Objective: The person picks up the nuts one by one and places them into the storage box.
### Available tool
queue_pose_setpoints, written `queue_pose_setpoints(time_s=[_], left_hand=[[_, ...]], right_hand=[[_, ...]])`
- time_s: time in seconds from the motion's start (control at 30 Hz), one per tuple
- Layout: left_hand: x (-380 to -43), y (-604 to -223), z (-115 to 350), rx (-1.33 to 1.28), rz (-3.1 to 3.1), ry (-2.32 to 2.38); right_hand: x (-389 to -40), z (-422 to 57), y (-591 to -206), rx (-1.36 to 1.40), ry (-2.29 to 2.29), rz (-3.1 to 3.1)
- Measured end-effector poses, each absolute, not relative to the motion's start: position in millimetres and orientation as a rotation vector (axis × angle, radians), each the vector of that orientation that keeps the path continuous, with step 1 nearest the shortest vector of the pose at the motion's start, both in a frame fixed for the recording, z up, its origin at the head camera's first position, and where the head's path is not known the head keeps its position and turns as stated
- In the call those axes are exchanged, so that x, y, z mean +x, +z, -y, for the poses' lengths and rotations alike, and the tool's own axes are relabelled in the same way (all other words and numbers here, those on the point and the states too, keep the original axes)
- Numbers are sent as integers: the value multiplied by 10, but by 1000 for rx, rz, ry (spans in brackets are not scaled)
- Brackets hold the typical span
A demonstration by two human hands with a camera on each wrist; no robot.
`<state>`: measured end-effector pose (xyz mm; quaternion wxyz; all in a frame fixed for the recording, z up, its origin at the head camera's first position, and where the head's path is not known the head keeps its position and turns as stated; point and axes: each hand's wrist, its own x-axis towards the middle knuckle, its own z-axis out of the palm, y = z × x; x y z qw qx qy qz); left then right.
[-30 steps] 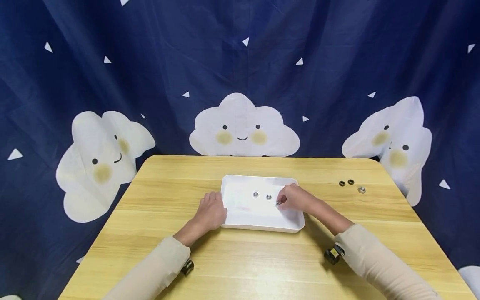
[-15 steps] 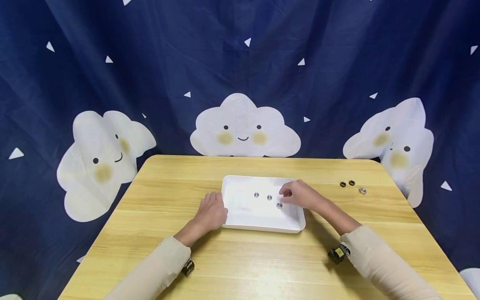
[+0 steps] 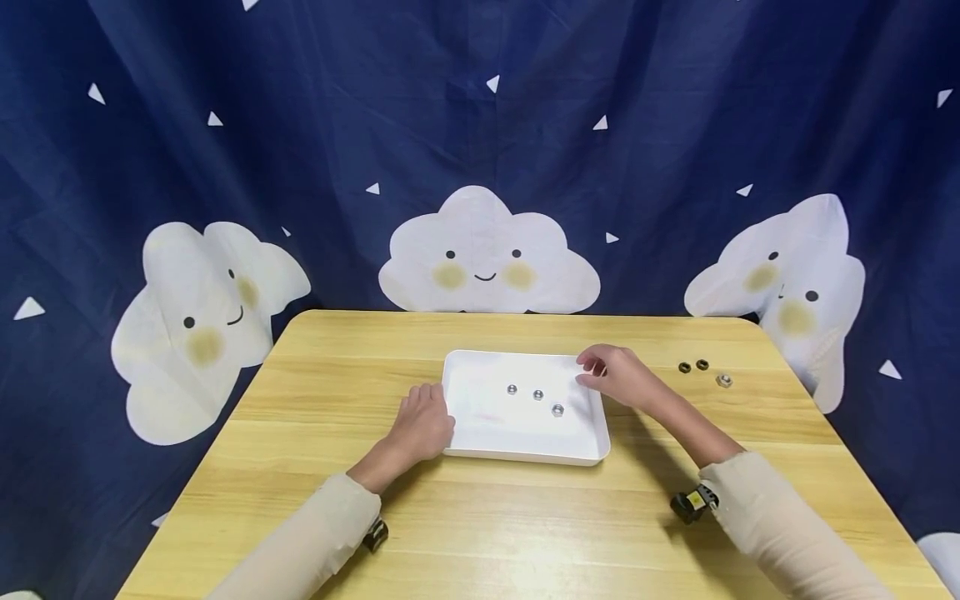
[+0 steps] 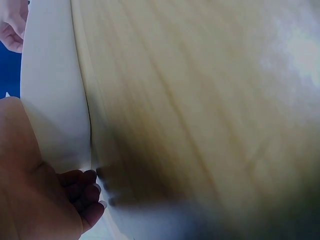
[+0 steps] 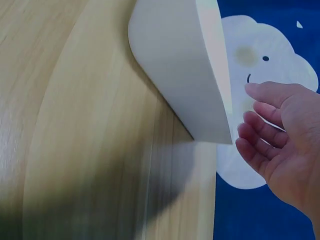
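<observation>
A shallow white tray (image 3: 487, 429) lies on the table with three silver hex nuts in it. They form a slanting row: a left nut (image 3: 512, 389), a middle nut (image 3: 537, 395) and a slightly larger right nut (image 3: 558, 410). My left hand (image 3: 425, 422) grips the tray's left end; in the left wrist view its curled fingers (image 4: 90, 200) are at the tray's edge. Over the tray's right rim hovers my right hand (image 3: 617, 377), its fingers loosely bent and holding nothing. The right wrist view shows the same hand (image 5: 280, 130) with thumb and fingers apart.
Two black nuts, one on the left (image 3: 685, 367) and one on the right (image 3: 702, 364), lie on the wooden table (image 3: 510, 533) right of the tray. Beside them is a larger silver nut (image 3: 723, 380). A blue cloud-print curtain (image 3: 337, 125) hangs behind the table.
My right hand has let go of the right silver nut in the tray, then risen and moved right to the tray's rim. The left hand stays on the tray's left end.
</observation>
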<state>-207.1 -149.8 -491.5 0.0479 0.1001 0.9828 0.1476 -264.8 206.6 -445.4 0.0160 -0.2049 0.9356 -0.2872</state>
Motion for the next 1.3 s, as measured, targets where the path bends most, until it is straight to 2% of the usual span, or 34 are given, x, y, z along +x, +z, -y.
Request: queue_pose_setpoints(time_s=[1.3], left_hand=[[-2073,-4910,1496,296,-2990,439]], right_hand=[[-2586,-2570,-4472,-482,-970,-2985]])
